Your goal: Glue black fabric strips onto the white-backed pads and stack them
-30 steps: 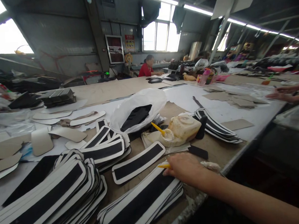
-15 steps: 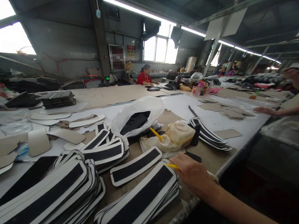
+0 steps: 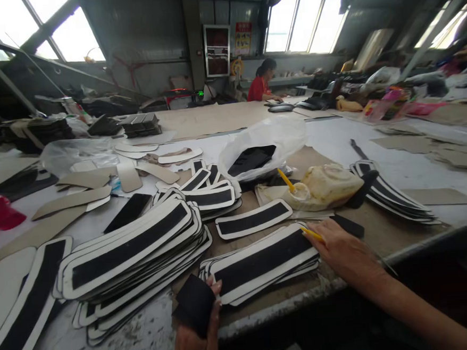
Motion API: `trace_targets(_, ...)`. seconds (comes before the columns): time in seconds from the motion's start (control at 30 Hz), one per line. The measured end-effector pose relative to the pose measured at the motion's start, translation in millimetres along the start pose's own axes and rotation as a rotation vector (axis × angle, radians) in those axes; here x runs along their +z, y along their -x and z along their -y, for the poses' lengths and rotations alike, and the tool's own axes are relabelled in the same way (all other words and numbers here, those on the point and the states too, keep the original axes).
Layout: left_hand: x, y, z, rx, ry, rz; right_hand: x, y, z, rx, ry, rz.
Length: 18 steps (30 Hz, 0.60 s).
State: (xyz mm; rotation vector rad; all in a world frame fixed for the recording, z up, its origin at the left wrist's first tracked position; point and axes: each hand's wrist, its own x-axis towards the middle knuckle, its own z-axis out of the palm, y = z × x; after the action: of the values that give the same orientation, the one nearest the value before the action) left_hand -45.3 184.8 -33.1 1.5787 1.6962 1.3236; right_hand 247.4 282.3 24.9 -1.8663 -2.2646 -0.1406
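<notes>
My right hand (image 3: 340, 247) is closed on a thin yellow stick-like tool (image 3: 313, 235), at the right end of a small stack of curved white-bordered black panels (image 3: 259, 261). The tool's working end cannot be made out. At the stack's left end, my left hand (image 3: 195, 343) grips a black flat piece (image 3: 196, 303), its fingertips close to the top panel. One single panel (image 3: 255, 220) lies just behind the stack. Beyond that sits a stained, cut-open plastic jug (image 3: 334, 184) with another yellow handle (image 3: 285, 180) sticking up from its mouth.
A taller panel stack (image 3: 130, 251) stands at left. Behind are a white plastic bag (image 3: 271, 137) with black pieces and beige strips (image 3: 85, 196). Another panel fan (image 3: 395, 193) lies right. The table edge (image 3: 275, 310) runs close in front. A person in red (image 3: 257, 89) sits across the table.
The view has swung left and down, so things appear further right. My left hand has come into fuller view with the black piece. My right hand stays by the stack's right end.
</notes>
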Motion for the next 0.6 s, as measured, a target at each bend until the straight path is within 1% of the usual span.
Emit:
trace_targets(0.07,-0.9,1.0,0.3,0.019,0.002,-0.005,-1.3,1.4,2.0,0.008,-0.004,-0.029)
trace_targets(0.2,4.1,-0.1,5.0,0.081,-0.032,-0.042,-4.1,2.2,6.0,0.043,-0.016,-0.016)
trace_targets(0.27,8.2,-1.2,10.8,0.11,-0.045,-0.058,-6.9,-1.4,5.6,0.097,-0.101,-0.011)
trace_targets(0.33,12.0,-2.0,16.0,0.105,-0.038,-0.043,-12.2,-7.2,4.1,0.187,-0.196,0.05)
trace_targets(0.43,14.0,-2.7,15.2,0.066,-0.005,-0.057,-24.0,-15.6,2.7,0.259,-0.264,0.202)
trace_targets(0.5,11.3,-3.7,7.4,0.015,0.035,-0.083,-32.8,-18.4,3.1,0.247,-0.293,0.231)
trace_targets(0.53,8.6,-4.8,2.5,-0.044,0.068,-0.088,-37.0,-18.7,3.3,0.235,-0.319,0.227)
trace_targets(0.6,0.5,-8.4,-6.8,-0.237,0.188,-0.106,-44.5,-17.4,3.0,0.218,-0.405,0.216)
